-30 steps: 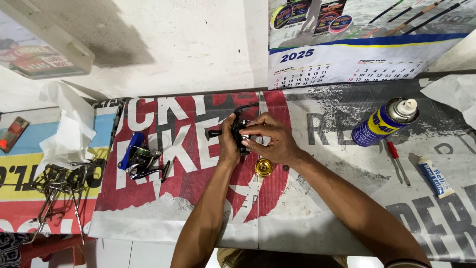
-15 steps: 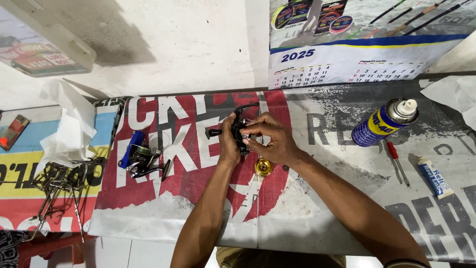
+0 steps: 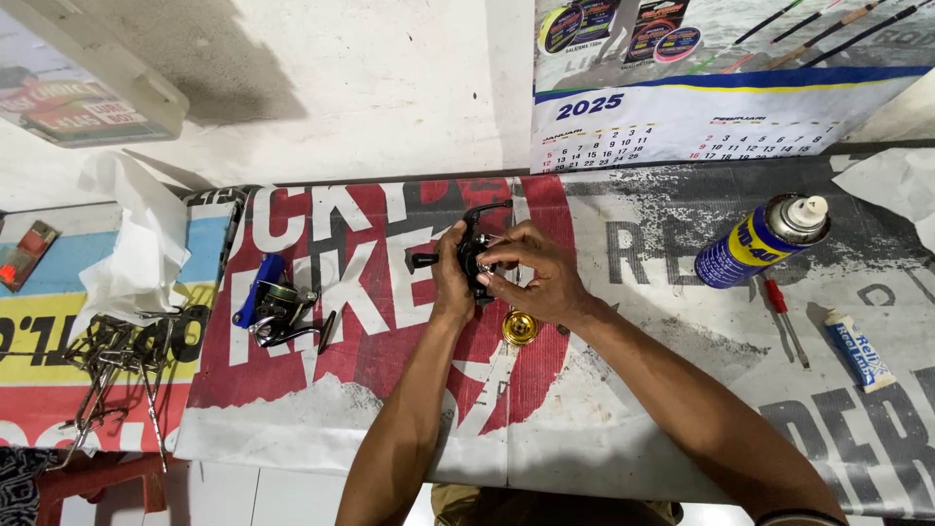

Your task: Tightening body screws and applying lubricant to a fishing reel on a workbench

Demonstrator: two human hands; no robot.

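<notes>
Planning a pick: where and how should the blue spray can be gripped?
Grip the blue spray can across its cylindrical body, coming from above. It lies on its side on the table, its white nozzle toward the upper right, so the round flanks are exposed and the red straw stays clear.

Both forearms reach forward and converge. The left hand and right hand meet, fingers curled in a closed grip, fingertips nearly touching.
</notes>
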